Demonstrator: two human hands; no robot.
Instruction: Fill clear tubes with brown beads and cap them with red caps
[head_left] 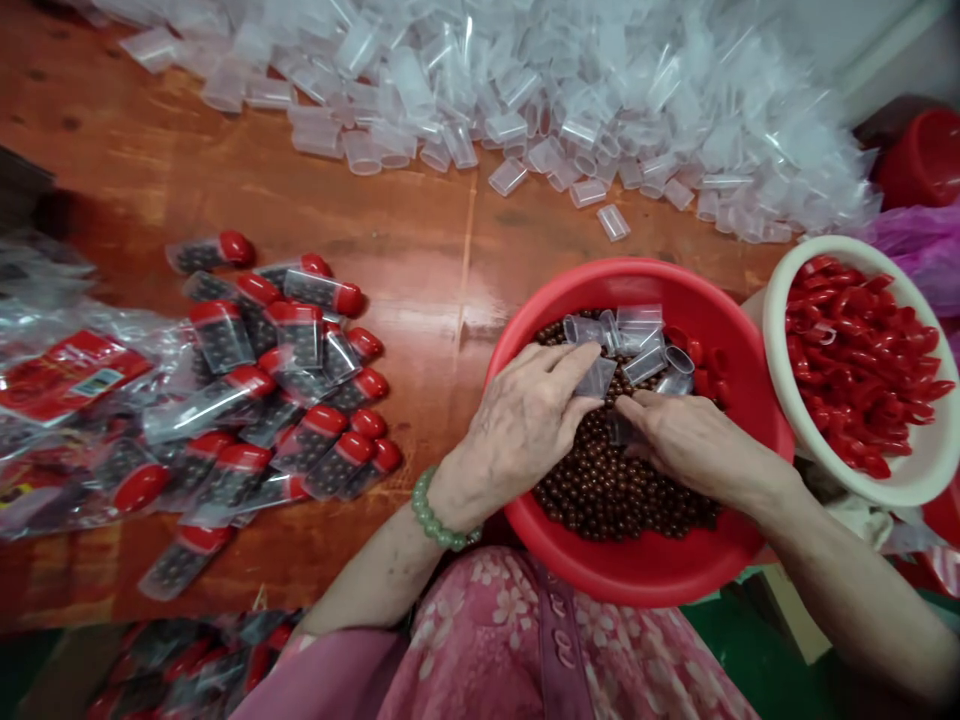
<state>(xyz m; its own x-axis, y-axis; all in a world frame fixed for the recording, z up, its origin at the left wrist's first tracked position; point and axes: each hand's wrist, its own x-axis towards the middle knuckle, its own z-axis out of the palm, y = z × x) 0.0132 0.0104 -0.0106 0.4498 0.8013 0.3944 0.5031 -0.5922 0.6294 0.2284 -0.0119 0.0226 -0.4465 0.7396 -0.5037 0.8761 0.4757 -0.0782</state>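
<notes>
While brown beads [622, 490] fill the red basin [637, 280], my left grip [517, 425] closes on a clear plastic tube [595, 378]; whether my right grip [694, 445] is closed, I cannot tell.

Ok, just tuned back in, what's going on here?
A person is working over a red basin of small brown beads. The left hand grips a clear plastic tube, and the right hand is at another tube. Empty tubes lie heaped on the wooden table, bead-filled red-capped tubes lie to the left, and a white bowl holds red caps.
</notes>
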